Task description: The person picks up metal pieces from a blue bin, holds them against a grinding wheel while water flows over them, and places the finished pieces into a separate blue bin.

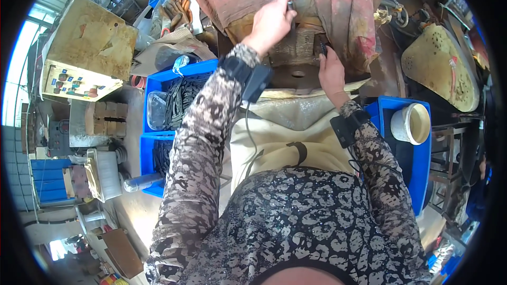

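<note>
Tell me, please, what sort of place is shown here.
Most likely a factory workshop: there is a control panel with knobs at the left, a blue bin holding dark parts, and worn work gloves.

Bins [203, 67] flank the hands [270, 25], a tub [157, 118] in one at left.

Brightly lit from between nine and ten o'clock by a window [19, 66]; roofed at ten with ribbed panels [48, 12]; walled at nine in blue-grey panelling [15, 155]; floored pale [134, 207], glaring at eight; furnished at three with a dark frame [447, 150].
</note>
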Motion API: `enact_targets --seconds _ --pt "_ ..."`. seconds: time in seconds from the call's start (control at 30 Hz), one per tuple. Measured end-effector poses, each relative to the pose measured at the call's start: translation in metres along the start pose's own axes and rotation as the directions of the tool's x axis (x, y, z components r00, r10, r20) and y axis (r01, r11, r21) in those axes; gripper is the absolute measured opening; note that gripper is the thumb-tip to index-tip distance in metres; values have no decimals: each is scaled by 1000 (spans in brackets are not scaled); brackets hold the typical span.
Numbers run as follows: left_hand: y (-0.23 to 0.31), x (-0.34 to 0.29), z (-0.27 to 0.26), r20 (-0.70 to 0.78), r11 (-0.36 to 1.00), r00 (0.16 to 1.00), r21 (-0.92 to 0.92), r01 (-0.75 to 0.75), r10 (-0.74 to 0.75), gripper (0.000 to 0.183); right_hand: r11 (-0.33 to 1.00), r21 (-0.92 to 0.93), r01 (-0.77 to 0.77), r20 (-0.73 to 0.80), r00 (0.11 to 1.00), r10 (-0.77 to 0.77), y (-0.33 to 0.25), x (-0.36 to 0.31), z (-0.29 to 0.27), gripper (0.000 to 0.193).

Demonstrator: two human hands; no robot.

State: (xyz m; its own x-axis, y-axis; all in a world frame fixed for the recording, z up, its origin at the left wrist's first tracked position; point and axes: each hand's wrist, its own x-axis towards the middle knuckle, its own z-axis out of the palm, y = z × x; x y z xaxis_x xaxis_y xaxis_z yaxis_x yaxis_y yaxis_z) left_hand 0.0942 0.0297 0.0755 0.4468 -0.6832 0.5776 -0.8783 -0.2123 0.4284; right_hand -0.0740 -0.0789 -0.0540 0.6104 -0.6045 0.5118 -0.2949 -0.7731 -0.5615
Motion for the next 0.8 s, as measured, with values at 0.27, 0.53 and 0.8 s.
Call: enact_targets --seconds 0.27,0.53,0.8 --pt "-27 57 12 146 953 947 148 263 -284 39 1000 -27 4 14 1000 -4 -1 0 0 29" --pt "-36 66 11 161 947 936 133 293 -312 48 998 -25 56 -33 998 -57 9 1 7 29" --pt "-53 26 20 -110 978 974 49 205 -198 30 994 -25 110 36 993 -109 13 -9 15 30"
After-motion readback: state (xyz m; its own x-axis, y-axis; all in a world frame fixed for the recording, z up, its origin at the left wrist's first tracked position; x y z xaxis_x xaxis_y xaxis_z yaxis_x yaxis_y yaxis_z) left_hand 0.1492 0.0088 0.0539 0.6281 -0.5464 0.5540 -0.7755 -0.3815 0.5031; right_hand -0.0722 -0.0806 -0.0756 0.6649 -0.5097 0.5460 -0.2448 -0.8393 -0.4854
